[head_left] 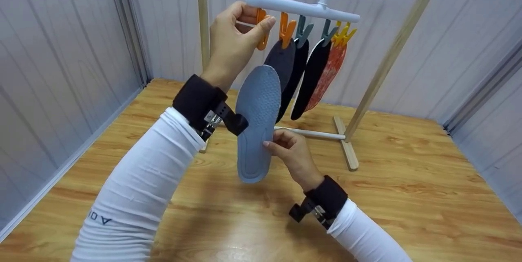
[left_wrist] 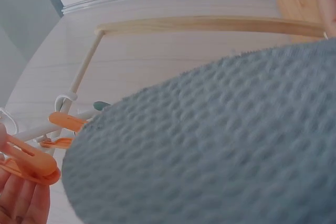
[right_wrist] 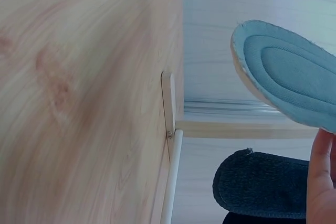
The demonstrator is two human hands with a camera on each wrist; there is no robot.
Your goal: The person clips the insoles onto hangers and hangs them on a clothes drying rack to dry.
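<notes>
Two hands are working at the hanger. The left hand is pinching the outermost orange clip between thumb and fingers, apparently squeezing it apart. The right hand is gripping the grey insole at mid-length, holding it upright with its toe end just below that clip. Four insoles are already hanging from neighbouring clips. Judged step: clipping on the grey insole. The next move is calling for raising the toe into the clip's mouth, then releasing.

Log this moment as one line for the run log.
left hand pinches orange clip on white hanger | right hand holds grey insole upright below clip | other insoles hang clipped
</notes>
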